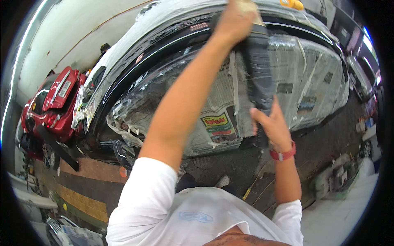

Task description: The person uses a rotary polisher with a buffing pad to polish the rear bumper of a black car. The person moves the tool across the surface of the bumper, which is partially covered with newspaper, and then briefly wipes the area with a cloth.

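My left hand [235, 26] grips the cream-coloured front end of a long black power tool [260, 67], apparently a polisher. The tool's dark body looks wrapped in tape or sleeving. Lower down, my right hand [272, 126], with a red watch band [282, 152] at its wrist, is closed around the rear of it. A dark rounded part by my left hand lies against the glossy black body panel [166, 53] of a car; my forearm partly hides that contact. Below the panel, newspaper masking [286, 83] held with tape and clear film covers the car's side.
A yellow cylinder [291, 4] lies on the covered upper part of the car. The black side mirror [123, 152] juts out at lower left. A red car [57, 98] with its boot lid raised stands at left, a silver car [360, 75] at right. Cables [263, 192] cross the floor.
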Demonstrator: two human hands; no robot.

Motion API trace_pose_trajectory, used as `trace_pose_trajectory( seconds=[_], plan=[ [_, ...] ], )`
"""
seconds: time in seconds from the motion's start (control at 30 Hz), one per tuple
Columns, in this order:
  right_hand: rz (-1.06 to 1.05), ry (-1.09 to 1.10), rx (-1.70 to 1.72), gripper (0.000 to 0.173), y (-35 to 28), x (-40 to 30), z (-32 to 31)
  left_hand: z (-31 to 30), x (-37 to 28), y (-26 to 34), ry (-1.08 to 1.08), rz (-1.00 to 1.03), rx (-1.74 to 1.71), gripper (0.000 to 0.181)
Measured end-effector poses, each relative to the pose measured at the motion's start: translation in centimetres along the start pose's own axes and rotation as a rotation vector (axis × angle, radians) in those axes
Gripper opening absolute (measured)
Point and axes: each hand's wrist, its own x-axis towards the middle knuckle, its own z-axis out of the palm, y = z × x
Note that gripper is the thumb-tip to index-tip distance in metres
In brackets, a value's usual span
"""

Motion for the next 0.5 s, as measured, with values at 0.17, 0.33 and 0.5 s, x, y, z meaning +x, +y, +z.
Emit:
trace_pose_trajectory(
  seconds=[0.17, 0.33, 0.5],
  plan=[
    [0.1, 0.075, -0.067, 0.059, -5.0, 0.2, -3.5, 5.3, 3.6, 1.3, 0.032, -0.117, -0.079, 0.074],
    [0.112, -0.094, -0.057, 0.062, -8.6, 0.5, -0.3, -0.9, 2.8, 0.6, 0.207, -0.295, -0.224, 0.07],
    [0.155, -0.434, 0.04, 0.087, -8.0, 0.2, 7.6, -16.1, -5.4, -1.8, 0.487, -0.409, -0.503, 0.068]
  ],
)
